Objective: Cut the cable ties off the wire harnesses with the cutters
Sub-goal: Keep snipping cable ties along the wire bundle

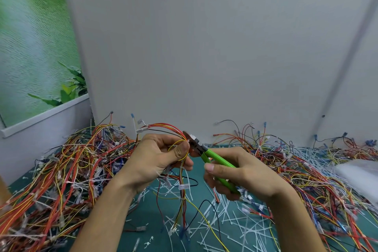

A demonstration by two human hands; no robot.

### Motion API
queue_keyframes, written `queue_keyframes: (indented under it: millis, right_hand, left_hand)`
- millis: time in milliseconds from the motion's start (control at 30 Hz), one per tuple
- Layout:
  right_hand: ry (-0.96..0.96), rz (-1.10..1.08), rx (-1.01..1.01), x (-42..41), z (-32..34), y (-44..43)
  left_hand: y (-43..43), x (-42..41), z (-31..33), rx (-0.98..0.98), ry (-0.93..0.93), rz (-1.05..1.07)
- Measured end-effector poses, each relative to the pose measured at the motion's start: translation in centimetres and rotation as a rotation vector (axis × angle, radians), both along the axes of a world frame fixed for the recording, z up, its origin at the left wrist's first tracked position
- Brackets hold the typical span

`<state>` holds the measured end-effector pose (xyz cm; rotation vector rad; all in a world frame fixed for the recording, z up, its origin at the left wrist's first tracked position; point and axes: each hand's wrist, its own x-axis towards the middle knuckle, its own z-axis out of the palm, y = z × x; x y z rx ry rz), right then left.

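My left hand (161, 155) grips a wire harness (163, 127) of red, yellow and orange wires, lifted above the table; its loose end hangs down toward the mat. My right hand (235, 172) grips the green-handled cutters (216, 161). The cutters' dark jaws (194, 145) sit against the harness right by my left thumb, where a white cable tie (192, 136) shows at the bundle. Whether the jaws are around the tie is hard to tell.
A big heap of tied harnesses (67, 170) lies at the left, another heap of wires (306, 170) at the right. Cut white ties (231, 225) litter the green mat (147, 210). A grey wall (204, 47) stands close behind.
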<state>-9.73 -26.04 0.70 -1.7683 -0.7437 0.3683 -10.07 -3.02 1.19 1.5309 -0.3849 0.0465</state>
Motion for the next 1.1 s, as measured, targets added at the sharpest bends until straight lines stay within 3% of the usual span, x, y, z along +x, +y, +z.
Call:
queue_keyframes:
  millis: [367,767,1100]
  right_hand:
    - [-0.075,-0.026,-0.062,-0.21,0.38,-0.22]
    - [-0.024,0.042,-0.075,-0.51,0.77,-0.47]
    - [-0.114,-0.023,-0.065,-0.35,0.54,-0.29]
  left_hand:
    - [-0.14,0.02,-0.12,0.065,-0.085,0.033]
    - [0.31,0.03,-0.28,0.205,-0.151,0.013]
    - [0.65,0.17,-0.21,0.191,-0.194,0.012]
